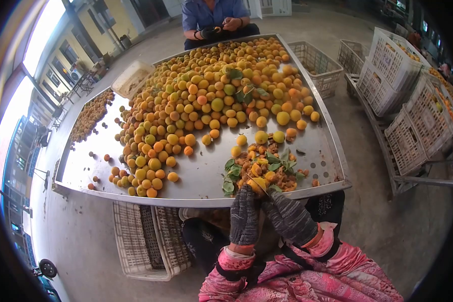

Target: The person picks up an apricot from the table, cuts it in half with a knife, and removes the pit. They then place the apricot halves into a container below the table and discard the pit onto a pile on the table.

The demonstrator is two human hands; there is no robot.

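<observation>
Left hand point(244, 215): pointed forward, fingertips closed on the fruit.
Right hand point(291, 215): angled inward, fingertips brought close to the left; its grip is partly hidden.
Fruit point(257, 185): held at the fingertips.
Scraps point(249, 167): spread just beyond the hands.
Heap point(196, 98): piled farther ahead.

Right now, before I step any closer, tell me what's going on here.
The wearer's gloved left hand and right hand hold a yellow-orange fruit at the near edge of a metal table, beside torn scraps and green leaves. A big heap of whole fruit lies beyond. Across the table, a co-worker has both hands together.
</observation>
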